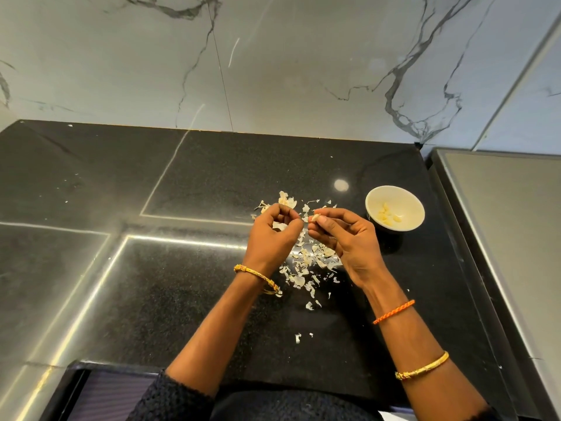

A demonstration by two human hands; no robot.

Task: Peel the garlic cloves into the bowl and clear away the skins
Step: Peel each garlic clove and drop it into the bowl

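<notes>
Pinched between the thumb and fingertips of the right hand (349, 238) is a small pale garlic clove (315, 218), held above the black speckled stone countertop (188, 287). Its long axis runs roughly left to right, and the exposed end points left toward the other hand. The left hand (273, 235) is curled, its fingertips drawn together just beside the clove; whether they hold a scrap of skin cannot be told. Papery white garlic skins (306, 262) lie scattered on the countertop beneath and nearer than both hands, with a few more on the far side. To the right stands a round cream ceramic bowl (406, 196) with several peeled yellowish cloves (387, 214) inside.
</notes>
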